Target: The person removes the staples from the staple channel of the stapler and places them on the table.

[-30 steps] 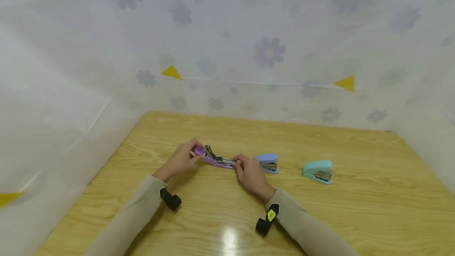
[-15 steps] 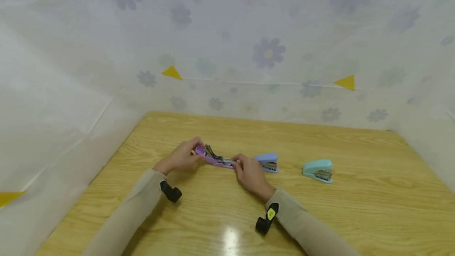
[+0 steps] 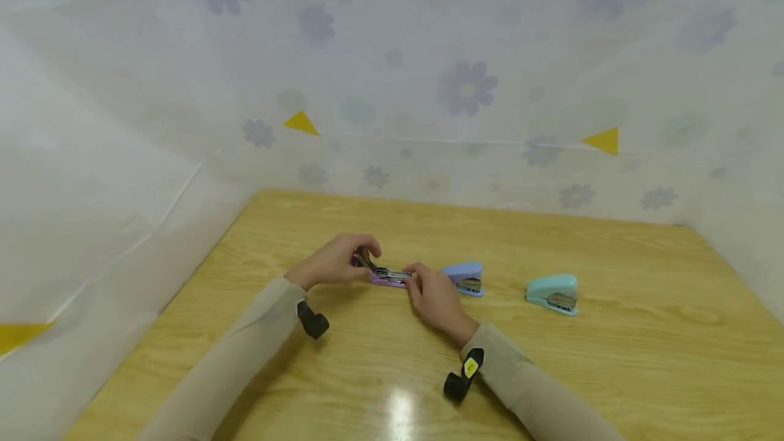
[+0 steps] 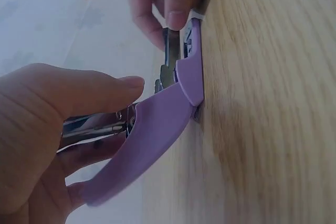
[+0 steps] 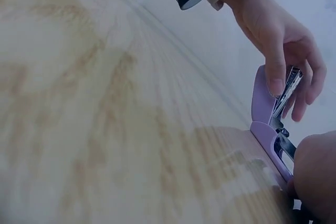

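Note:
A purple stapler (image 4: 157, 124) lies on the table with its cover swung far back and its metal parts exposed. My left hand (image 3: 337, 260) is around the raised cover end. In the left wrist view its thumb lies over the cover's near edge, with fingers curled behind. A metal arm (image 5: 290, 90) stands up between its thumb and fingers in the right wrist view. My right hand (image 3: 436, 298) pinches the far end of the stapler's base and metal magazine, and its fingers hide that tip. Just behind the right hand stands a blue stapler (image 3: 467, 276), partly covered by it.
A mint green stapler (image 3: 552, 293) stands farther right on the wooden table (image 3: 612, 359). Pale flower-patterned sheeting (image 3: 392, 87) rises behind the table and at both sides. Yellow triangles (image 3: 603, 141) are fixed to it.
My left hand has moved rightward from the stapler's cover end, its fingers now reaching over the raised metal arm. My right hand keeps its hold at the other end.

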Demonstrator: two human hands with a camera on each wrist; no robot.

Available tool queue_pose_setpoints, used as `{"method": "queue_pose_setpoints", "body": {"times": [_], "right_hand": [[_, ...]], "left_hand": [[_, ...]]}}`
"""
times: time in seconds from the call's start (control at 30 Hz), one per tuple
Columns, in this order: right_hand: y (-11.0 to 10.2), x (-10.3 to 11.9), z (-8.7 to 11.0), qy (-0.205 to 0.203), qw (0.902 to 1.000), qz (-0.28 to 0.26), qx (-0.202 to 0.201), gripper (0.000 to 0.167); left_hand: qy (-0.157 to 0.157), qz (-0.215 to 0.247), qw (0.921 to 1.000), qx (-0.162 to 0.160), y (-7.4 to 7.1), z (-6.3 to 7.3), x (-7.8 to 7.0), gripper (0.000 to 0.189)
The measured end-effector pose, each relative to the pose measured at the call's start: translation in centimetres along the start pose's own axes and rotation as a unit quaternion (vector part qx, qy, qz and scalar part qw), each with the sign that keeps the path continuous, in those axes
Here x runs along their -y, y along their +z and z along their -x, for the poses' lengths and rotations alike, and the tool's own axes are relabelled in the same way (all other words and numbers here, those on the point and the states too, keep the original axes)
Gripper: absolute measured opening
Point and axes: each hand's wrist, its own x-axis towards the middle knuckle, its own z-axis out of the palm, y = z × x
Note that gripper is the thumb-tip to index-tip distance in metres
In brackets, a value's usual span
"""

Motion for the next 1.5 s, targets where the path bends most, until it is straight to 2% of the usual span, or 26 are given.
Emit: {"method": "queue_pose_setpoints", "body": {"times": [0.13, 0.27, 0.43, 0.57, 0.9, 1.1, 1.27, 1.5], "right_hand": [[0.1, 0.2, 0.1, -0.009, 1.0000, -0.001, -0.001, 0.018], [0.2, 0.3, 0.0, -0.018, 0.9998, 0.002, -0.003, 0.017], [0.5, 0.5, -0.1, -0.021, 0.9998, 0.000, 0.001, 0.017], [0.5, 0.8, -0.2, -0.025, 0.9997, -0.003, 0.004, 0.018], [0.7, 1.2, -0.1, -0.031, 0.9994, -0.007, 0.010, 0.018], [0.3, 1.1, -0.2, -0.020, 0.9996, -0.015, 0.010, 0.017], [0.0, 1.0, -0.3, -0.016, 0.9992, -0.024, 0.028, 0.017], [0.1, 0.5, -0.4, -0.023, 0.9992, -0.020, 0.027, 0.017]], "left_hand": [[0.015, -0.062, 0.9972, 0.039, -0.3, -0.9, -0.6, 0.017], [0.027, -0.103, 0.9901, 0.092, -0.5, -1.8, -0.9, 0.018], [0.033, -0.112, 0.9801, 0.160, -0.9, -2.7, -1.0, 0.021], [0.022, -0.102, 0.9758, 0.192, -1.1, -3.0, -0.9, 0.026], [0.030, -0.088, 0.9767, 0.194, -0.6, -2.6, -0.4, 0.031], [0.054, -0.078, 0.9772, 0.190, -0.5, -2.9, -0.4, 0.034], [0.059, -0.073, 0.9772, 0.191, -0.3, -3.0, -0.3, 0.034], [0.063, -0.075, 0.9773, 0.188, -0.3, -3.2, -0.1, 0.034]]}}
